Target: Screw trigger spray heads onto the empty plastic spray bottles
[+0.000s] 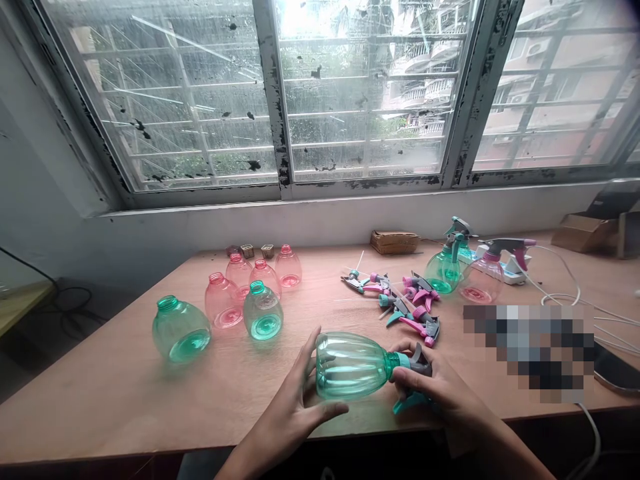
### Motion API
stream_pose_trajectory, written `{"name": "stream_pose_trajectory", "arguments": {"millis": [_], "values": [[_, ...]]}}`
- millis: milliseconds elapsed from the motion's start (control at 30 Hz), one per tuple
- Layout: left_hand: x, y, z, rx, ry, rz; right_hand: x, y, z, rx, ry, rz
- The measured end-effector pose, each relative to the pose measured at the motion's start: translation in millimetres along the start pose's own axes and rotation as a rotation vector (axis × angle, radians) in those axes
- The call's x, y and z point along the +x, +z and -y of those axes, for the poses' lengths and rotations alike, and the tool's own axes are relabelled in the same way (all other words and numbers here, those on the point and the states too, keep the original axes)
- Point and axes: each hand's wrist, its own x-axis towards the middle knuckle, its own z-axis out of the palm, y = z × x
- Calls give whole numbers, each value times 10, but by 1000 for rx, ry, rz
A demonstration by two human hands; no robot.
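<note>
A green transparent spray bottle (pixel 350 365) lies on its side near the front edge of the wooden table (pixel 125 393). My left hand (pixel 295 407) cups the bottle's base with fingers wrapped round it. My right hand (pixel 443 390) is closed around the grey-and-teal trigger sprayer head (pixel 415 373) fitted at the bottle's neck.
Two capless green bottles (pixel 181 329) and several pink bottles (pixel 239 283) stand at the left. A pile of loose pink and teal sprayer heads (pixel 407 307) lies mid-table. Two assembled spray bottles (pixel 463 270), a power strip, white cables and a phone (pixel 617 370) sit at right.
</note>
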Motion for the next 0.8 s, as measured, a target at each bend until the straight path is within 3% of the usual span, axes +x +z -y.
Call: {"name": "stream_pose_trajectory", "arguments": {"millis": [800], "values": [[-16,-3,-27,128,14,-28,-13,23,20,39,16,4]]}}
